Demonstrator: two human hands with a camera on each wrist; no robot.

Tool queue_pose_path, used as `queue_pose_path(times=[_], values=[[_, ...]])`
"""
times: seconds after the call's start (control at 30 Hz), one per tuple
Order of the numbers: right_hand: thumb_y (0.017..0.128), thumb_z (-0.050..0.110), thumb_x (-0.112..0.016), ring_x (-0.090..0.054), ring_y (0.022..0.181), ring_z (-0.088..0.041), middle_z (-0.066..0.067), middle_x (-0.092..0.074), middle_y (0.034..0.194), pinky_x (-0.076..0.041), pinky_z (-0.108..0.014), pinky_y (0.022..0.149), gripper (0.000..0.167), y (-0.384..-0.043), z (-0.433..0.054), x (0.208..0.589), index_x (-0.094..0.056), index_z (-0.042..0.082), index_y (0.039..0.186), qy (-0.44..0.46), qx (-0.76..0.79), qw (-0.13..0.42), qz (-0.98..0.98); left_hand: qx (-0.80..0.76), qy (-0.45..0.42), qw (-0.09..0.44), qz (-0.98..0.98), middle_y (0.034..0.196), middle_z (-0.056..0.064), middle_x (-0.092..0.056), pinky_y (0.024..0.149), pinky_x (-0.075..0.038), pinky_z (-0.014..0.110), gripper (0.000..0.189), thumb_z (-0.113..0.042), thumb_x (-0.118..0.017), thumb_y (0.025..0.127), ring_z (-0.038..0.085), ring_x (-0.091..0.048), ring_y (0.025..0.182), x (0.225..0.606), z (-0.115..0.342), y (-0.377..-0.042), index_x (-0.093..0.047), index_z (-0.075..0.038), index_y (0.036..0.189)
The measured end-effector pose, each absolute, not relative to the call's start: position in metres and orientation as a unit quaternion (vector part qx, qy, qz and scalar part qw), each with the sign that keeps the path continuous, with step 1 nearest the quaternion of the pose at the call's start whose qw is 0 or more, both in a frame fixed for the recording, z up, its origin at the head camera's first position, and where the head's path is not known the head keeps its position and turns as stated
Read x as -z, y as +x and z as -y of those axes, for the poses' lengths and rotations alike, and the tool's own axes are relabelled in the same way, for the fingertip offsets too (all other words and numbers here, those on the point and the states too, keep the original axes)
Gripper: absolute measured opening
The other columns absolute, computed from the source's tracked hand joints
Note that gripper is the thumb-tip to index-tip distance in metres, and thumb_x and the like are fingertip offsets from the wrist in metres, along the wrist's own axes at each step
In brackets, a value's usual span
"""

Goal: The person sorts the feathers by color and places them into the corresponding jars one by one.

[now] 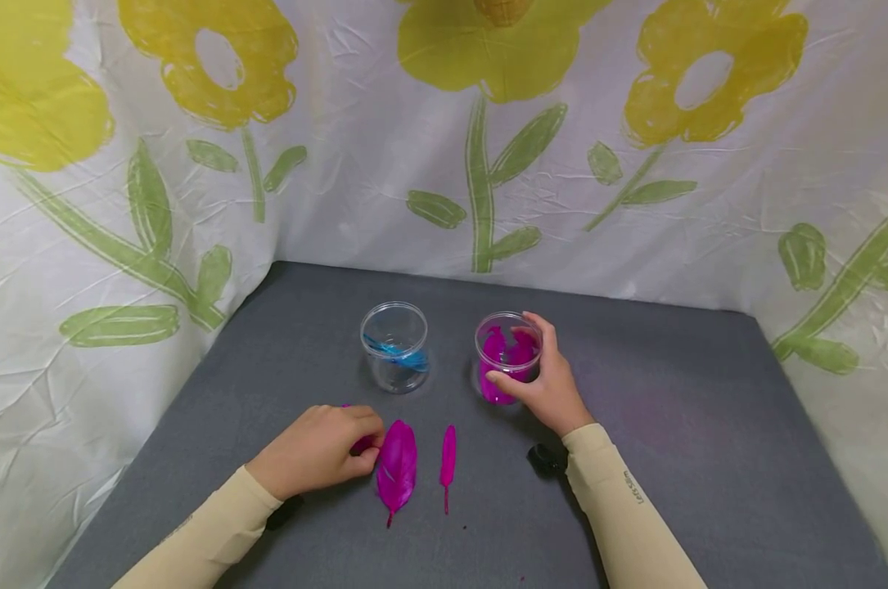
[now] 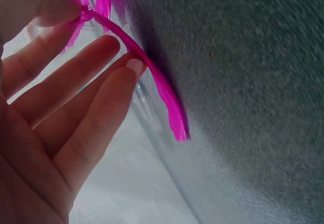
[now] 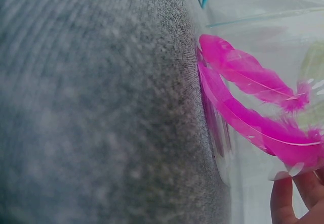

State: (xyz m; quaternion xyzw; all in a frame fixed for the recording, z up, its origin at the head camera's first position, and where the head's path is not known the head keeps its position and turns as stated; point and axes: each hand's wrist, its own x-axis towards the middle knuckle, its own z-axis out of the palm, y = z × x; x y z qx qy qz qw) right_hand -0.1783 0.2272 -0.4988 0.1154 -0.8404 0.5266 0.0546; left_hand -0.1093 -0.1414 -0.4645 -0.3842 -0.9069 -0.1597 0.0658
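- Your left hand [image 1: 322,448] pinches a magenta feather [image 2: 167,92] between thumb and forefinger, just beside the larger feather on the table.
- That larger feather [image 1: 397,466] and a slim feather [image 1: 448,454], both magenta, lie side by side, apart.
- Your right hand [image 1: 557,393] grips the right cup [image 1: 508,366], thumb and fingers curved round its side; magenta feathers [image 3: 243,115] stand inside.
- The left cup [image 1: 395,382], near it, holds blue feathering [image 1: 407,355].
- Both cups stand upright on the grey table [image 1: 709,458].
- Behind hangs 1 white backdrop [image 1: 355,180] with yellow flowers.

The type of site, home or studio, is indeterminable: wrinkled white sheeting [image 1: 355,164] bearing yellow flowers [image 1: 488,57] encloses a dark grey table [image 1: 679,393] on three sides.
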Motion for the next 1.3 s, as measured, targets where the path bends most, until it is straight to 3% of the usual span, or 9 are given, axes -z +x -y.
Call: queue_pose_path(times=[0.3,0.5,0.7,0.97,1.3], values=[[0.086,0.040,-0.093,-0.049,0.150,-0.025,-0.001,-0.053,0.161,-0.051,-0.061,0.116,0.104,-0.178,-0.227,0.499,-0.024,0.040,0.164,0.115,-0.527,0.054,0.840,0.244,-0.341,0.067,0.905,0.078,-0.014,-0.062,0.062,-0.048,0.016,0.025,-0.010,-0.080,0.085,-0.004,-0.052,0.066,0.458,0.145,-0.113,-0.065,-0.029,0.087],[0.085,0.040,-0.093,-0.049,0.150,-0.026,-0.002,-0.053,0.161,-0.052,-0.060,0.115,0.104,-0.178,-0.227,0.497,-0.024,0.038,0.164,0.114,-0.527,0.052,0.841,0.364,-0.299,0.016,0.882,0.095,-0.015,-0.075,0.080,-0.064,0.023,0.020,-0.009,-0.079,0.091,-0.004,-0.071,0.083,0.448,0.133,-0.118,-0.070,-0.027,0.095],[0.086,0.038,-0.093,-0.050,0.149,-0.025,-0.001,-0.053,0.160,-0.053,-0.060,0.115,0.104,-0.179,-0.227,0.498,-0.024,0.039,0.164,0.115,-0.527,0.055,0.840,0.436,-0.245,-0.022,0.866,0.097,-0.013,-0.078,0.082,-0.064,0.026,0.017,-0.013,-0.078,0.096,0.001,-0.075,0.083,0.437,0.119,-0.125,-0.073,-0.029,0.098],[0.086,0.036,-0.093,-0.051,0.147,-0.023,0.000,-0.054,0.160,-0.052,-0.058,0.116,0.104,-0.180,-0.225,0.502,-0.025,0.038,0.164,0.122,-0.532,0.057,0.836,0.490,-0.185,-0.031,0.851,0.096,-0.012,-0.078,0.082,-0.064,0.028,0.013,-0.017,-0.079,0.097,0.010,-0.077,0.087,0.425,0.102,-0.133,-0.076,-0.030,0.098],[0.085,0.038,-0.093,-0.051,0.148,-0.024,0.000,-0.054,0.159,-0.051,-0.059,0.117,0.105,-0.180,-0.226,0.501,-0.024,0.039,0.164,0.120,-0.529,0.060,0.838,0.517,-0.195,0.002,0.834,0.096,-0.009,-0.078,0.081,-0.064,0.030,0.004,-0.020,-0.078,0.098,0.009,-0.076,0.087,0.404,0.068,-0.149,-0.077,-0.022,0.101]])
